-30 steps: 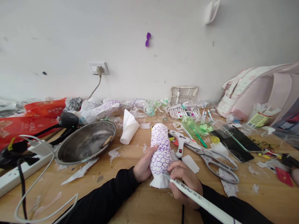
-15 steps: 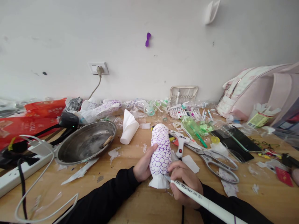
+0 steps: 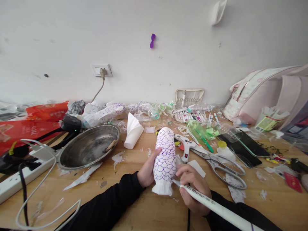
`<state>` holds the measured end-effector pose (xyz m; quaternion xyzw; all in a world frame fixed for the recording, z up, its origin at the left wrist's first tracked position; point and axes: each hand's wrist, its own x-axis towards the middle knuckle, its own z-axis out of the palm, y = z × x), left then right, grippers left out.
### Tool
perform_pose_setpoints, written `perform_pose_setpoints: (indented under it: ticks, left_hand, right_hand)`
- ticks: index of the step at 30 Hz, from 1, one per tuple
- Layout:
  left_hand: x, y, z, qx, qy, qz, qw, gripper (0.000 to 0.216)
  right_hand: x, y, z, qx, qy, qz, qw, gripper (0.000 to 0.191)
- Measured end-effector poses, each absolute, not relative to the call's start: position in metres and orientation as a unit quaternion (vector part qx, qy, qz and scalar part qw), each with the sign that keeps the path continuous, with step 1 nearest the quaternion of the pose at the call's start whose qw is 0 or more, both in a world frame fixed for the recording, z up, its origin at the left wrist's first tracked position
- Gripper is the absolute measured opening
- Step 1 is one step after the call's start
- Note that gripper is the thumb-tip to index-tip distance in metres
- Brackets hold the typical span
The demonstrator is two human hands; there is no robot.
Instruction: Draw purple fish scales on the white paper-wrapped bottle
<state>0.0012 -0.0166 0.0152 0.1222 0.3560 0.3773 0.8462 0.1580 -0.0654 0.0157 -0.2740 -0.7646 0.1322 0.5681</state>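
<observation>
My left hand (image 3: 146,170) clasps a white, purple-scaled papery form (image 3: 165,161), my right hand (image 3: 196,184) a white marker (image 3: 213,205). Slipping could streak it.

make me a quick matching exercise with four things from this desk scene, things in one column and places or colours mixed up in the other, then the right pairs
Things:
1. marker
2. metal bowl
3. backpack
4. plug

Places or colours:
A. pink and white
B. in the wall socket
C. in the right hand
D. near the power strip

Right pairs: 1-C, 2-D, 3-A, 4-B
</observation>
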Motion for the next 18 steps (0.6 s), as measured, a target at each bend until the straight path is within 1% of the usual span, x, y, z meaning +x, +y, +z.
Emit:
perform_pose_setpoints:
  ticks: [3, 5, 10, 18]
  left_hand:
    - [0.001, -0.0149, 0.0174, 0.114, 0.334, 0.408, 0.842, 0.055]
    - [0.0009, -0.0146, 0.0185, 0.112, 0.328, 0.417, 0.84, 0.054]
    - [0.0004, -0.0167, 0.0196, 0.117, 0.354, 0.391, 0.841, 0.057]
    - [0.0021, -0.015, 0.0157, 0.132, 0.325, 0.426, 0.834, 0.05]
  right_hand:
    - [0.1576, -0.0648, 0.0127, -0.276, -0.753, 0.129, 0.583, 0.016]
    - [0.1573, -0.0653, 0.011, -0.276, -0.75, 0.147, 0.583, 0.016]
    - [0.1584, -0.0692, 0.0111, -0.273, -0.741, 0.196, 0.581, 0.02]
    - [0.1564, -0.0688, 0.0142, -0.295, -0.763, 0.166, 0.551, 0.02]
